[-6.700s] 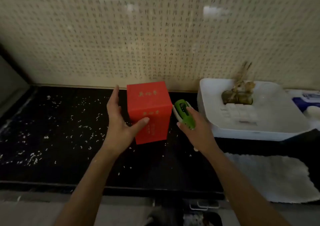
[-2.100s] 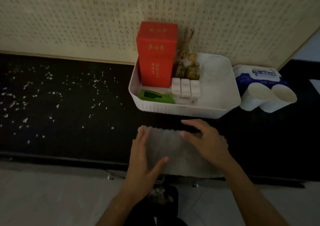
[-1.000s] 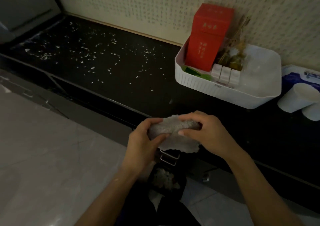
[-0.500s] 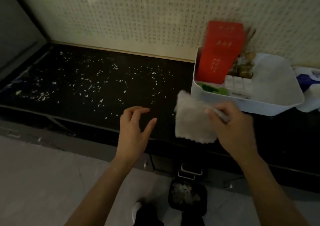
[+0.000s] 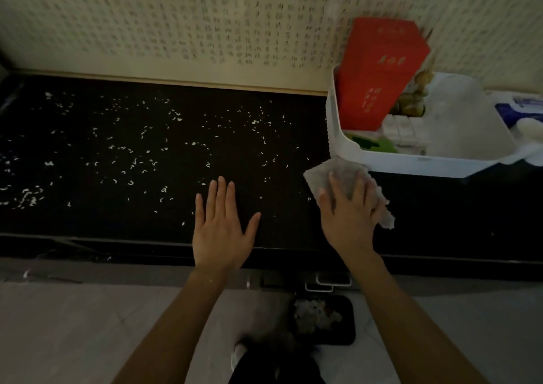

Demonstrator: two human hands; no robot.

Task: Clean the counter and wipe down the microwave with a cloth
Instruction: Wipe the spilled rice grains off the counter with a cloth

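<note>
Four fingers (image 5: 360, 188) of the right hand (image 5: 346, 225) press the cloth (image 5: 343, 168)

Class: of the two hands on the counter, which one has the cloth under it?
The right hand, pressing the cloth beside the white tray. The left hand is spread flat on the counter, holding nothing.

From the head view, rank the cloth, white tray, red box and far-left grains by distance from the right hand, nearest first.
1. cloth, pressed flat under the right hand.
2. white tray, just behind, to the right.
3. red box, in the tray's back-left corner.
4. far-left grains, at the counter's far left.
</note>
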